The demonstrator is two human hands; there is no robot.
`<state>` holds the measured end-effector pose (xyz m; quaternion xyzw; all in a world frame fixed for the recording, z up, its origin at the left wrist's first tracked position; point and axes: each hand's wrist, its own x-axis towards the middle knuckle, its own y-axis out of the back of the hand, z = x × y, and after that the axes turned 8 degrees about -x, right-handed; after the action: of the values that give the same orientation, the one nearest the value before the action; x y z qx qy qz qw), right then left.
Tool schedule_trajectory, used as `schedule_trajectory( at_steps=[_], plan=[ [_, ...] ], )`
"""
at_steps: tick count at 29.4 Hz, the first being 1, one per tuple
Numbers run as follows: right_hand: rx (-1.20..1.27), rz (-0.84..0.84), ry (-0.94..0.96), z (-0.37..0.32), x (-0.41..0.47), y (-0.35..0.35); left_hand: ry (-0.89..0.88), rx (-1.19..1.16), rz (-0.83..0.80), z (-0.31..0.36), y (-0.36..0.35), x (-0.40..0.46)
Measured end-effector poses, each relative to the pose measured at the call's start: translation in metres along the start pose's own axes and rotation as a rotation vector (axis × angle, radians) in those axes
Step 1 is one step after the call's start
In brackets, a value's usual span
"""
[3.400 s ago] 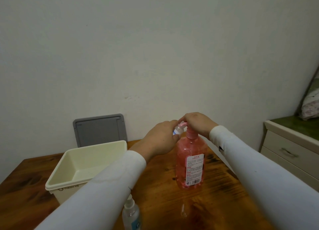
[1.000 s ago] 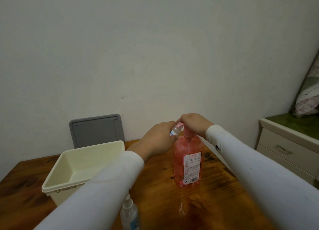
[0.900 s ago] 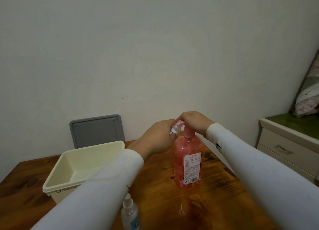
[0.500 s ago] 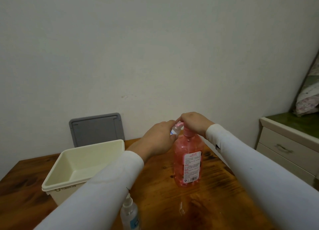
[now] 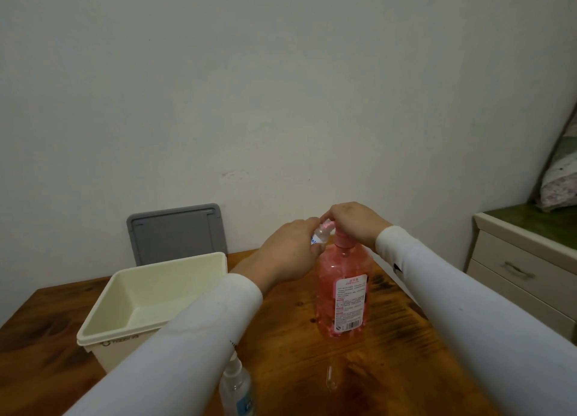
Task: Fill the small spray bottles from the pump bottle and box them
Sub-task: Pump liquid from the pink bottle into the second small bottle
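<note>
A pink pump bottle [image 5: 343, 290] with a white label stands upright on the wooden table [image 5: 390, 347]. My right hand [image 5: 356, 225] rests on top of its pump head, fingers curled over it. My left hand [image 5: 288, 253] grips a small clear spray bottle [image 5: 320, 236], held tilted with its mouth at the pump nozzle. Most of that small bottle is hidden in my fingers. Another small spray bottle [image 5: 235, 387] with a blue label stands near the table's front edge, partly behind my left sleeve. A cream plastic box [image 5: 156, 294] stands open at the left.
A grey lid [image 5: 176, 231] leans against the wall behind the box. A small clear cap [image 5: 330, 378] lies on the table in front of the pump bottle. A cream drawer cabinet [image 5: 524, 269] stands to the right of the table.
Both hands stay at the pump head and the small bottle stays at the nozzle. Only the camera shifts slightly.
</note>
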<state>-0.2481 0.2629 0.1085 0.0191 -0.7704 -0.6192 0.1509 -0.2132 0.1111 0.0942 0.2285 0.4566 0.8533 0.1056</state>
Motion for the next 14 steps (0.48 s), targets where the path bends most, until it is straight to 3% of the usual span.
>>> schedule_trajectory(
  at_steps=[8, 14],
  plan=[
    [0.093, 0.007, -0.023, -0.004, 0.001, 0.012, -0.026, 0.002, 0.001, 0.005, 0.01, 0.002],
    [0.01, -0.002, 0.003, 0.001, 0.003, 0.003, -0.016, -0.007, 0.001, 0.001, 0.004, 0.001]
  ],
)
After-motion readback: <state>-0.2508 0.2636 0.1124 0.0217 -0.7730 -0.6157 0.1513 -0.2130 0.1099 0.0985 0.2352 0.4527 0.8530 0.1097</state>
